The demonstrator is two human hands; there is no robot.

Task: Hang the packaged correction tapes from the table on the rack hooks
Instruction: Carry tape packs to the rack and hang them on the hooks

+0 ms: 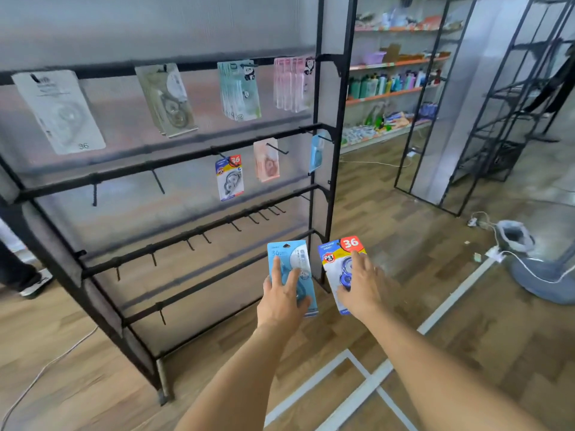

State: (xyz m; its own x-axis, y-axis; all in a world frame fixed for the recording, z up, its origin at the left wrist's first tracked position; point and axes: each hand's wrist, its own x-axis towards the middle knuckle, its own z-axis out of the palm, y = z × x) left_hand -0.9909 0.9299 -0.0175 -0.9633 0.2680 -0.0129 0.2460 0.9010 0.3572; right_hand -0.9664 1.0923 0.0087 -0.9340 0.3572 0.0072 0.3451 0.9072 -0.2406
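Light blue pack [291, 269]: a carded correction tape held upright in front of the rack's lower right corner; pale blue card, hang hole at the top, "36" printed upper left, a rounded dispenser under clear plastic.
Left hand [281, 298]: laid over the front of the light blue pack, fingers spread and nearly straight; the thumb is hidden, so the grip behind the card cannot be made out.
Blue-and-yellow pack [340, 259]: held just beside the first, tilted slightly; blue card with a yellow band, a red corner reading "36", a round "PET" badge, a blue-wheeled dispenser seen through the blister.
Right hand [361, 284]: spread across this pack's lower half, index finger reaching up the card; bottom lettering is covered and cut off.
Rack [323, 88]: black metal frame with rows of hooks [236, 226], many of them bare.
Top row: a white pack [60, 112] marked "36", a clear pack [168, 101], a teal bundle [239, 90] and a pink bundle [292, 84]; their print is too blurred to be read.
Middle row: a matching blue "36 PET" pack [229, 178], a peach pack [267, 160], and a blue pack [316, 152] seen edge-on.
Surroundings: stocked shelves [395, 66] behind, labels unreadable; a wood-pattern floor [404, 213] with white tape lines.
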